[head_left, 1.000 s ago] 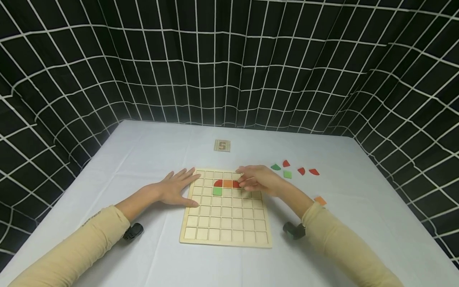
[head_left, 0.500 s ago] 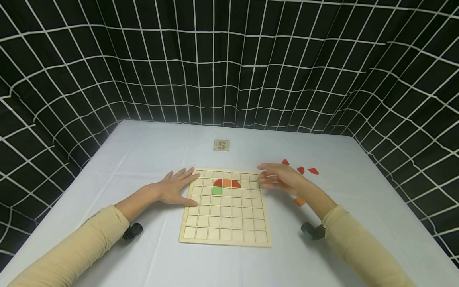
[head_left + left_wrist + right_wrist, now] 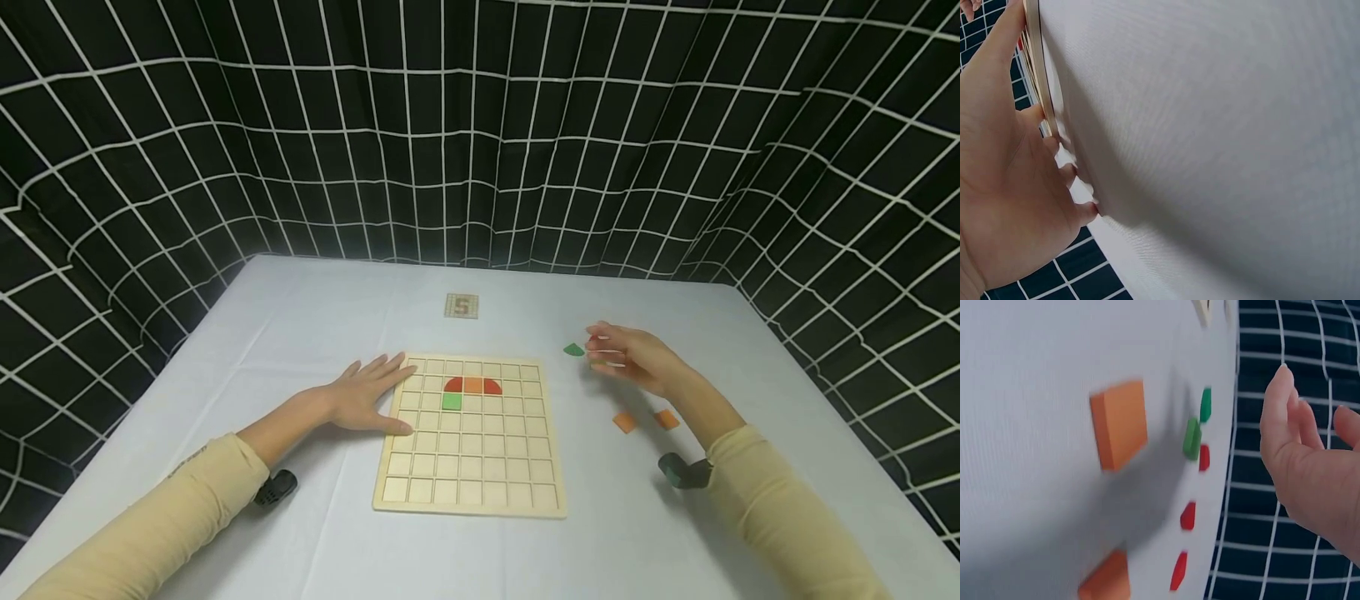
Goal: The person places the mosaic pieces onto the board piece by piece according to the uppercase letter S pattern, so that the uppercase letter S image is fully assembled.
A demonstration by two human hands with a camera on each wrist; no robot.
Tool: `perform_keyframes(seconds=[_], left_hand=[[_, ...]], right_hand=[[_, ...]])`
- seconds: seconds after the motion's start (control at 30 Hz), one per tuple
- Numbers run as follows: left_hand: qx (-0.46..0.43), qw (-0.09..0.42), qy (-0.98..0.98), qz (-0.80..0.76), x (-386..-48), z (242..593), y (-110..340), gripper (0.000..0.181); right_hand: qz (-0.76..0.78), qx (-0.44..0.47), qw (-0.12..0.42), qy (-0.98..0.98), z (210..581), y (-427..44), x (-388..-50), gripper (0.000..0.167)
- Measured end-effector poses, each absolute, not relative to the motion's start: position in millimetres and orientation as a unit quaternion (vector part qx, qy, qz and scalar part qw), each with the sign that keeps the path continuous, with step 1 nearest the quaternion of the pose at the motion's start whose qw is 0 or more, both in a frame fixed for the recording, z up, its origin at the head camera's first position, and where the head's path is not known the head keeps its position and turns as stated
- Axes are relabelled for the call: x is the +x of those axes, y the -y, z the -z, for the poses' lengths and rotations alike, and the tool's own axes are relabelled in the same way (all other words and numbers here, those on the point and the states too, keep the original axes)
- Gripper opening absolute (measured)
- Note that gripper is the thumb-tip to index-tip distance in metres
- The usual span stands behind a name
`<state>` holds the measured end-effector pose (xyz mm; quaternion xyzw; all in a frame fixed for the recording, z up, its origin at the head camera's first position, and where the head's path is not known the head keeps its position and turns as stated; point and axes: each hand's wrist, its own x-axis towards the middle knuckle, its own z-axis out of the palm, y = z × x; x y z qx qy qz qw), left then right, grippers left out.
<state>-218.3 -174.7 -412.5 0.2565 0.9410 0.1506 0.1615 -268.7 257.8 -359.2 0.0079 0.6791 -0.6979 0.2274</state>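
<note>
My left hand (image 3: 365,400) rests with spread fingers on the left edge of the wooden grid board (image 3: 471,497). Side by side in the board's upper cells lie a red quarter piece (image 3: 453,385), an orange square (image 3: 473,385) and another red quarter piece (image 3: 492,387). A light green square (image 3: 452,401) lies below the left red one. My right hand (image 3: 637,354), fingers loosely bent and holding nothing, hovers right of a dark green piece (image 3: 573,350). In the right wrist view, a light green piece (image 3: 1192,439) and several red pieces (image 3: 1188,515) lie on the cloth.
A small card with an S-like pattern (image 3: 461,306) lies behind the board. Two orange squares (image 3: 625,422) (image 3: 667,419) lie right of the board, near my right forearm. A dark curtain with a white grid surrounds the table.
My right hand has moved off the board to the right, over the loose pieces, leaving the right red quarter piece in its cell. My left hand has stayed in place.
</note>
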Motion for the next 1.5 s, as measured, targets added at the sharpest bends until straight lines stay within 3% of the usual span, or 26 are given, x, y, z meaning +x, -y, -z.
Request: perform_keyframes(seconds=[0.17,0.37,0.57,1.2,1.5], left_hand=[[0.259,0.165,-0.940,-0.150,-216.3,407.9,173.7,0.102],[0.257,0.166,-0.940,-0.149,-215.9,407.5,173.4,0.100],[0.258,0.167,-0.940,-0.146,-217.2,408.4,173.7,0.102],[0.261,0.156,-0.940,-0.155,-220.4,415.1,175.0,0.104],[0.254,0.150,-0.943,-0.153,-223.8,423.3,177.3,0.106]], right_hand=[[0.710,0.037,0.219,-0.669,361.8,-276.2,-275.4,0.053],[0.730,0.081,0.206,-0.647,363.5,-294.6,-280.0,0.055],[0.713,0.108,0.197,-0.664,363.9,-308.8,-281.7,0.076],[0.626,0.126,0.114,-0.761,381.6,-336.1,-289.2,0.066],[0.534,0.105,0.110,-0.832,394.1,-342.5,-294.1,0.055]])
